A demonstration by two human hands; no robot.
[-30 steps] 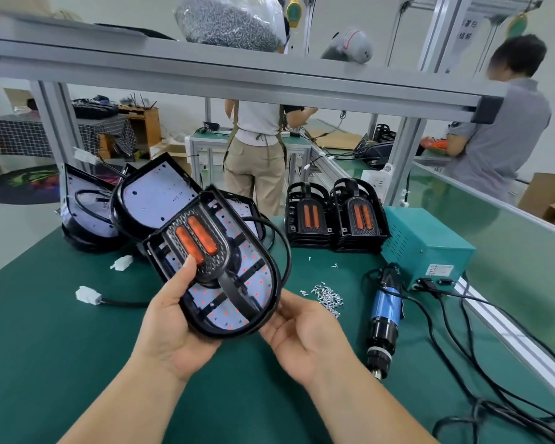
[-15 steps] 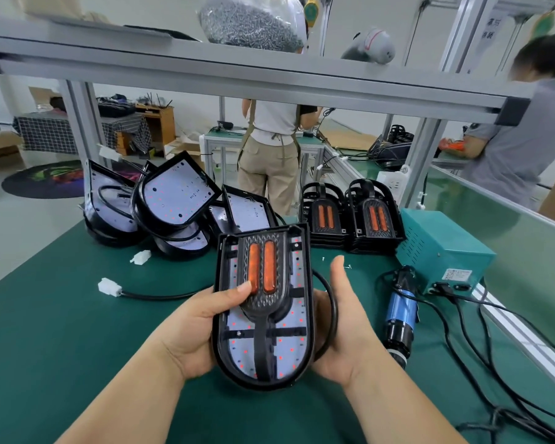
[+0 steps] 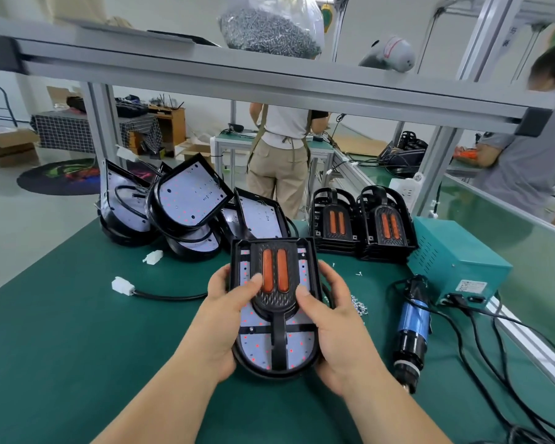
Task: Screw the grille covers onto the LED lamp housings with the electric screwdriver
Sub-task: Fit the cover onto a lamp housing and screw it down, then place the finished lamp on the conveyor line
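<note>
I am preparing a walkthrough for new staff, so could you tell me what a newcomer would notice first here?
First, the lamp housing at the centre, gripped by the left hand and right hand, its grille cover showing two orange strips. Next, the blue electric screwdriver lying on the green mat to its right, and the heap of open housings at the back left.

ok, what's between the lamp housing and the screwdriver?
Head view: the right hand gripping the lamp housing, then a small pile of loose screws on the green mat, then the electric screwdriver.
</note>
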